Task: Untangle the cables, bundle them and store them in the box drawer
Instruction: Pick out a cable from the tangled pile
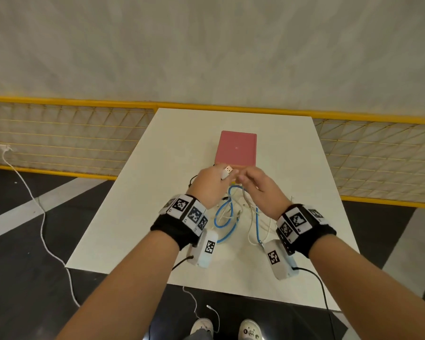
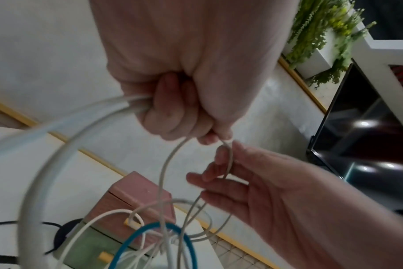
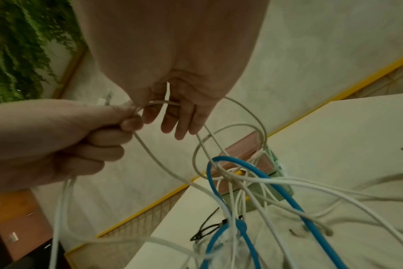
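One box (image 1: pixel 236 149), one blue cable (image 3: pixel 271 182), several white cables (image 2: pixel 162 172).

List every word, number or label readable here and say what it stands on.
No readable text anywhere.
Left wrist band: black-and-white square codes, no words; tiny marks beside them too small to read.
Right wrist band: the same.
Pink box: one small lid mark, too small to read.

Pink box (image 1: pixel 236 148) stands just beyond the fingertips of left hand (image 1: pixel 210 185) and right hand (image 1: pixel 258 187); white cables (image 2: pixel 31 209) and blue cable (image 3: pixel 288 200) crowd the space beneath them; bare table (image 1: pixel 123 204) lies open outward of either hand's knuckles.
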`<state>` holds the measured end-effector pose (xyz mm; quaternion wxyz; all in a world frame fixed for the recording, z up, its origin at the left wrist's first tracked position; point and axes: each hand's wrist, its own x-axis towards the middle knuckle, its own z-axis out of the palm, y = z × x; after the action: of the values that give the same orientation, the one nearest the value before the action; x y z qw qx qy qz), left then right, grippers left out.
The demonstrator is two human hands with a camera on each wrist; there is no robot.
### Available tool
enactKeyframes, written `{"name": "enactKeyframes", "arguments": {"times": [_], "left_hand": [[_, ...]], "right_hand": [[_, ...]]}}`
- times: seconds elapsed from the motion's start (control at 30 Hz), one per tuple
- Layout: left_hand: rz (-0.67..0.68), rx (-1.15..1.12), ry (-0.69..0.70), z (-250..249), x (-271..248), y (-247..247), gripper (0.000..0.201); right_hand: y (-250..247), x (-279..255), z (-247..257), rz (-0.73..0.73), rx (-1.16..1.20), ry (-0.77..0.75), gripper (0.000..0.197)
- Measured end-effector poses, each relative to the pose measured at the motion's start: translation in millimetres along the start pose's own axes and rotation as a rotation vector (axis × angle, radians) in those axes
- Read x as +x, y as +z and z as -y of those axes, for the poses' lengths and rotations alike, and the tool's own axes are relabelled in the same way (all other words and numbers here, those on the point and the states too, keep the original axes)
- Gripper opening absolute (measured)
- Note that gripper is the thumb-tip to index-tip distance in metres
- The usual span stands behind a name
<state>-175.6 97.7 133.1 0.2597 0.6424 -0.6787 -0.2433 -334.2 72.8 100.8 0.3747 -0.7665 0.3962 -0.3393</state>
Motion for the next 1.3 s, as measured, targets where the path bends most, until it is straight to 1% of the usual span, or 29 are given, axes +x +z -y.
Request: {"name": "enactKeyframes", "arguments": {"times": [0.07, 0.13, 0.17, 0.23, 0.33, 0.4, 0.43, 0.47, 0.5, 0.53, 0.57, 0.6, 0.67, 0.7, 0.73, 0.8, 0.87, 0.93, 1.0, 1.07, 1.1, 1.2, 1.27, 1.3], "left_hand": [[-0.104, -0.038, 0.017, -6.4, -0.2, -7.8, 0.033], [-0.253, -0.095, 0.020, -16.3, 1.2, -23.8, 0.035], [-0.331, -0.138, 0.016, -21.3, 3.2, -34.4, 0.039], [-0.444, -0.216, 0.019, -26.8, 7.1, -52.8, 0.042], [-0.531, -0.272, -0.005, -23.7, 7.1, -65.8, 0.034], [-0.588, -0.242, -0.036, -17.9, 5.0, -66.0, 0.020], [-0.595, -0.206, -0.040, -16.5, 3.2, -64.5, 0.017], [-0.576, -0.156, -0.025, -18.3, -0.4, -61.7, 0.028], [-0.515, -0.092, 0.017, -20.9, -3.7, -56.4, 0.040], [-0.428, -0.041, 0.063, -25.2, -6.8, -49.8, 0.047], [-0.322, -0.004, 0.093, -29.5, -8.8, -41.7, 0.049], [-0.206, 0.026, 0.092, -31.7, -8.9, -32.2, 0.048], [-0.017, 0.061, 0.019, -28.6, -4.5, -14.9, 0.040], [0.038, 0.064, -0.020, -25.7, -2.4, -10.3, 0.033], [0.055, 0.062, -0.039, -22.3, -0.1, -7.7, 0.028], [0.036, 0.078, -0.032, -18.6, 3.1, -7.6, 0.025], [-0.037, 0.082, 0.001, -20.4, 5.0, -12.4, 0.018], [-0.168, -0.001, 0.042, -27.8, 4.2, -24.3, 0.015], [-0.347, -0.140, 0.079, -38.7, 2.9, -43.8, 0.014], [-0.512, -0.233, 0.116, -47.1, 2.8, -67.7, 0.015], [-0.564, -0.255, 0.135, -49.3, 2.6, -78.7, 0.017], [-0.618, -0.249, 0.129, -43.6, 1.1, -95.9, 0.020], [-0.601, -0.244, 0.084, -35.3, -1.2, -98.9, 0.020], [-0.583, -0.247, 0.070, -32.2, -2.5, -99.2, 0.020]], "right_hand": [[2.6, -0.9, -10.1, 0.041, 0.024, 0.067, 0.021], [4.4, -7.8, -27.6, 0.071, 0.004, 0.157, 0.017], [5.3, -12.5, -37.5, 0.072, 0.002, 0.199, 0.020], [5.3, -21.3, -51.2, 0.063, 0.018, 0.252, 0.027], [0.4, -22.1, -47.5, 0.071, 0.038, 0.281, 0.025], [-4.0, -14.3, -41.4, 0.045, 0.043, 0.257, 0.023], [-5.9, -9.1, -39.9, 0.029, 0.030, 0.230, 0.022], [-8.0, -3.6, -37.0, 0.019, 0.013, 0.208, 0.020], [-9.9, 1.5, -34.5, 0.019, -0.005, 0.189, 0.020], [-11.0, 6.3, -30.7, 0.021, -0.030, 0.161, 0.020], [-12.0, 10.4, -25.9, 0.019, -0.059, 0.126, 0.020], [-12.7, 14.1, -20.2, 0.011, -0.085, 0.091, 0.020], [-14.7, 19.0, -8.5, -0.021, -0.112, 0.021, 0.014], [-15.5, 20.7, -4.9, -0.032, -0.110, -0.005, 0.014], [-16.0, 21.8, -3.0, -0.038, -0.096, -0.016, 0.014], [-14.9, 21.7, -4.3, -0.037, -0.042, -0.001, 0.011], [-12.8, 19.3, -10.5, -0.006, 0.006, 0.038, 0.011], [-10.4, 14.8, -20.6, 0.031, 0.002, 0.120, 0.012], [-10.2, 8.9, -31.2, 0.066, -0.054, 0.211, 0.007], [-12.5, 3.2, -44.1, 0.077, -0.136, 0.297, 0.016], [-14.7, 1.6, -47.9, 0.069, -0.161, 0.319, 0.017], [-24.0, 2.4, -38.8, -0.024, -0.120, 0.239, 0.016], [-32.5, 6.7, -20.0, -0.103, -0.051, 0.189, 0.015], [-37.3, 7.9, -8.5, -0.111, -0.041, 0.177, 0.016]]}}
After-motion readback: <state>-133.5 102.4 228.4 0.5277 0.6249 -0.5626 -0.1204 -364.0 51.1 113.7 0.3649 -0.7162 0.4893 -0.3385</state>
